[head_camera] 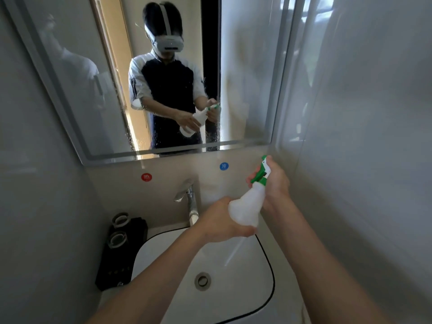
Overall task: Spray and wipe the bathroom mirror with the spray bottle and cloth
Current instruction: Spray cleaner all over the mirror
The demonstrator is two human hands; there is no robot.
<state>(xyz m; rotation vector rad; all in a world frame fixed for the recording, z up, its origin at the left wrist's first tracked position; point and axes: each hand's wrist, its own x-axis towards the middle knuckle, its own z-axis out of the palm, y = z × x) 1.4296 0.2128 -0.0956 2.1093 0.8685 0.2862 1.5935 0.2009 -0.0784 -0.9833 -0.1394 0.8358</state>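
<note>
A white spray bottle (247,206) with a green trigger head is held tilted over the sink, nozzle pointing up toward the mirror (163,73). My left hand (222,220) grips the bottle's round base from below. My right hand (273,181) wraps the green head and neck. The mirror hangs above the basin and shows wet droplets and streaks on its lower middle. It reflects a person with a headset holding the bottle. No cloth is in view.
A white sink (233,288) with a drain lies below my arms, with a chrome faucet (189,199) behind it. A black tray (117,253) with two glass cups stands to the left. Grey walls close in on both sides.
</note>
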